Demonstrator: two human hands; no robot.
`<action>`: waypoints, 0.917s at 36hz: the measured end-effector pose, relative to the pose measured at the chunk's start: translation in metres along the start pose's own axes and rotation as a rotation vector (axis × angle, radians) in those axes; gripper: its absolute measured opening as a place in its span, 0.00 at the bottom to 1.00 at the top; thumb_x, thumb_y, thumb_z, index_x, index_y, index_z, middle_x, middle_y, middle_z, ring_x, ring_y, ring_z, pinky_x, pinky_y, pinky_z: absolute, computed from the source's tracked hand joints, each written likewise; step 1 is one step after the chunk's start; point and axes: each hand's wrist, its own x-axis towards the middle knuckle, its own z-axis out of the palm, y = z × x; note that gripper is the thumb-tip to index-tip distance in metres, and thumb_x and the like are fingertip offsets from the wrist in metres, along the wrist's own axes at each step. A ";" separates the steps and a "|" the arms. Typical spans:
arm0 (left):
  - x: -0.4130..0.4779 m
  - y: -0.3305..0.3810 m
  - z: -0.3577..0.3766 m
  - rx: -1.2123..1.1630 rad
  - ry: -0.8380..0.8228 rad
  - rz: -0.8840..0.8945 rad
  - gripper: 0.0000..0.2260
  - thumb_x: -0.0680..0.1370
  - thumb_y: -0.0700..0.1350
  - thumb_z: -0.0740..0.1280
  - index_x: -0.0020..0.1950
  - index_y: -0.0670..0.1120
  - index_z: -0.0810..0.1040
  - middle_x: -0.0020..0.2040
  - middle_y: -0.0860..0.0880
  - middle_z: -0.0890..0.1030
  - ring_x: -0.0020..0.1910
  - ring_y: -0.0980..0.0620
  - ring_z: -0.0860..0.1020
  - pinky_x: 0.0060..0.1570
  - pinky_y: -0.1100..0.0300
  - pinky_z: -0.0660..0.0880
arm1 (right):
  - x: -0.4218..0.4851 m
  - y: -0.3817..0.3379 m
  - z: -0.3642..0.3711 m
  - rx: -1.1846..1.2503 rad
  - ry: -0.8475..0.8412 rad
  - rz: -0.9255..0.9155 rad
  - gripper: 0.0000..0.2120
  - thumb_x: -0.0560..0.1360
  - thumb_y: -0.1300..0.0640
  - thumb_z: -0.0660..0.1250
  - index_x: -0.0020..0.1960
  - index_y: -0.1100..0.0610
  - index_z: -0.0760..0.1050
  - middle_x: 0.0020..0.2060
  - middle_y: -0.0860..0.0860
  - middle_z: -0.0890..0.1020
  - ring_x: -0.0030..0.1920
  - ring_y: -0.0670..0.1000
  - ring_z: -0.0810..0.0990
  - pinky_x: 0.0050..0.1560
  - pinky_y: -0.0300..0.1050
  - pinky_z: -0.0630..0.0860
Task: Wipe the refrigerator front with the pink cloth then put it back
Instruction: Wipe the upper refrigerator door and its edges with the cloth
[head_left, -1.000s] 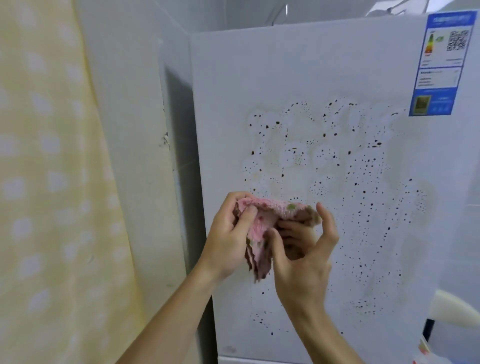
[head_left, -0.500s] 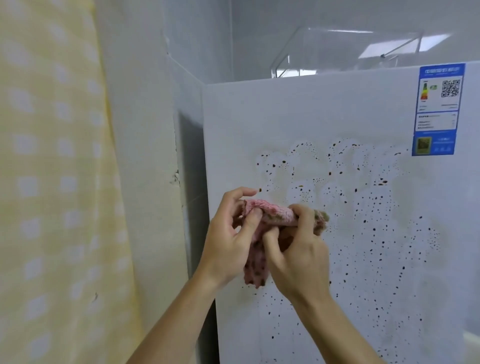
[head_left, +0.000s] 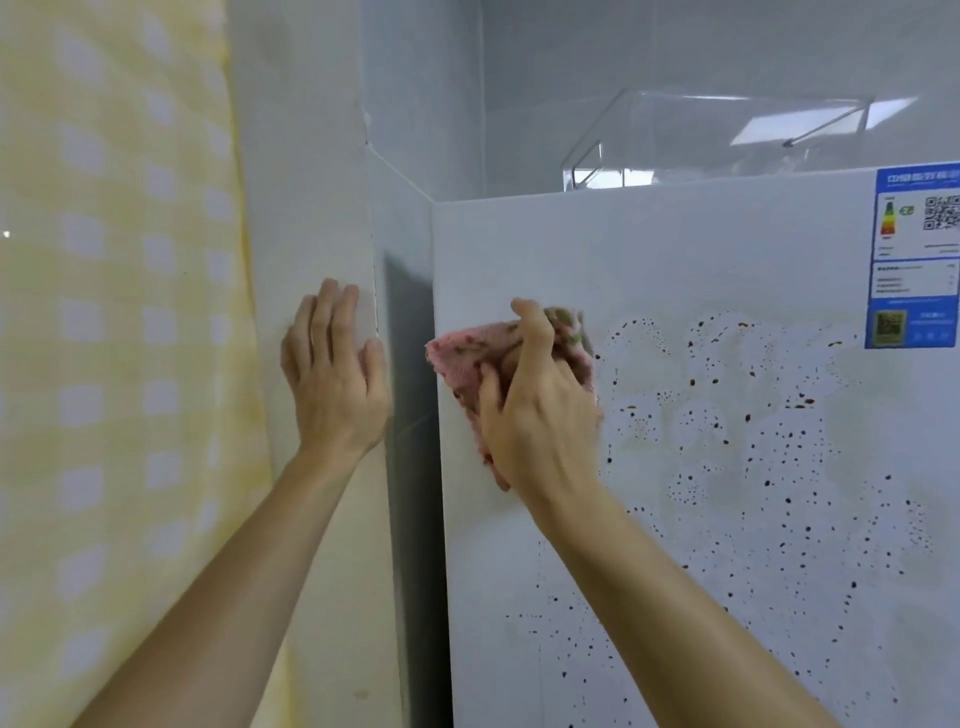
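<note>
Right hand (head_left: 540, 415) grips pink cloth (head_left: 462, 358) against refrigerator front (head_left: 519, 249); sweep firmly rightward over dark specks (head_left: 748, 415). Left hand (head_left: 337, 374) rests flat, holding nothing.

two bare forearms, left hand (head_left: 335, 384), right hand (head_left: 540, 415), no sleeves visible

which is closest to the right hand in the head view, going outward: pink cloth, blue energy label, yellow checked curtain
From the right hand:
1. pink cloth, gripped in that hand, against the refrigerator front.
2. blue energy label, far right at the door's upper corner.
3. yellow checked curtain, far left, beyond the left hand on the wall.
</note>
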 end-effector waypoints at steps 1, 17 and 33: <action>0.002 -0.003 0.003 -0.001 -0.006 0.009 0.26 0.85 0.49 0.53 0.84 0.48 0.59 0.85 0.48 0.58 0.83 0.45 0.55 0.81 0.45 0.52 | 0.001 0.002 0.008 0.029 0.009 0.008 0.26 0.76 0.64 0.73 0.69 0.57 0.64 0.40 0.53 0.83 0.41 0.58 0.81 0.44 0.51 0.72; 0.002 -0.021 0.018 -0.016 0.136 0.121 0.26 0.84 0.50 0.55 0.83 0.46 0.64 0.84 0.46 0.62 0.82 0.45 0.59 0.80 0.45 0.56 | -0.027 0.041 0.024 -0.405 0.050 -0.335 0.16 0.83 0.50 0.67 0.69 0.47 0.81 0.68 0.49 0.81 0.69 0.55 0.72 0.71 0.53 0.61; 0.014 -0.025 0.016 0.001 0.174 0.172 0.26 0.80 0.50 0.61 0.78 0.46 0.70 0.79 0.44 0.68 0.78 0.40 0.65 0.74 0.34 0.61 | 0.021 0.018 0.044 -0.451 -0.059 -0.193 0.29 0.85 0.37 0.56 0.82 0.47 0.64 0.83 0.62 0.57 0.84 0.65 0.52 0.83 0.66 0.48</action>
